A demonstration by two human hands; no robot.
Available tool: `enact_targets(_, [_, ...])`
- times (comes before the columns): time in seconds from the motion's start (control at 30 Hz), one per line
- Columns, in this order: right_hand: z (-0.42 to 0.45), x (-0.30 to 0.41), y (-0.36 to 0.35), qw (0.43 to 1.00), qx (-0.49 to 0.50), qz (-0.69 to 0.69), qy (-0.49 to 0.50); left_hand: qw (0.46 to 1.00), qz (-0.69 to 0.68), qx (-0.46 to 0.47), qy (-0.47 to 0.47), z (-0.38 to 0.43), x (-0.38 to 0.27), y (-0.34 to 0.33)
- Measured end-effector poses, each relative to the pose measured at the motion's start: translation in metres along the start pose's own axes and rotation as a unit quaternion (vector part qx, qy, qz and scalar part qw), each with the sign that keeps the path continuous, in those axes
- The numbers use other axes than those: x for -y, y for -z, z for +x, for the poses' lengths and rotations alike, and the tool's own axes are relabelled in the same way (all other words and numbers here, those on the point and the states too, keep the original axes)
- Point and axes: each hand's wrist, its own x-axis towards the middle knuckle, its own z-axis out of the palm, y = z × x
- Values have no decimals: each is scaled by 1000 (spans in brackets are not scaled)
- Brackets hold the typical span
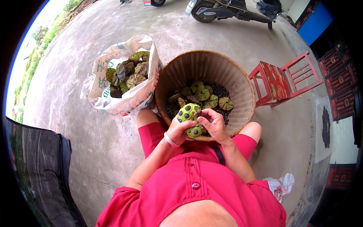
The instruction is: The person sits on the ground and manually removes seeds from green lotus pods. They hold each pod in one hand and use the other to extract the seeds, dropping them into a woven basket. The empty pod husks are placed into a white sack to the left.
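A green lotus seed pod [187,114] with dark seeds in its holes is held over the near rim of a woven bamboo basket [239,85]. My left hand [179,130] grips the pod from its left side, thumb across its face. At the pod's right edge, the thumb and fingers of my right hand [214,124] pinch a dark lotus seed [198,111]. Inside the basket lie several spent-looking green and brown pods [202,94] beside a heap of loose dark seeds [221,91]. Left of the basket, a white woven sack [127,107] holds more lotus pods [136,80].
A worn red wooden chair [275,81] stands right of the basket. Beyond it is a parked scooter [232,12]. A plastic bag [283,184] lies at lower right on the concrete floor [93,142]. Dark sheeting [37,159] hangs at far left.
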Motion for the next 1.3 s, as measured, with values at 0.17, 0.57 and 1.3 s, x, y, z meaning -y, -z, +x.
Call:
enact_targets(0.17, [7,-8,13,997,-2,46,-55,1000,-11,-2,28,5,1,7])
enact_targets(0.57, [14,-13,-6,915,-69,-382,105,978,183,-74,-66,8,14,3])
enact_targets(1.3, [38,-17,44,993,-34,-92,-60,996,-83,8,38,17,8,36])
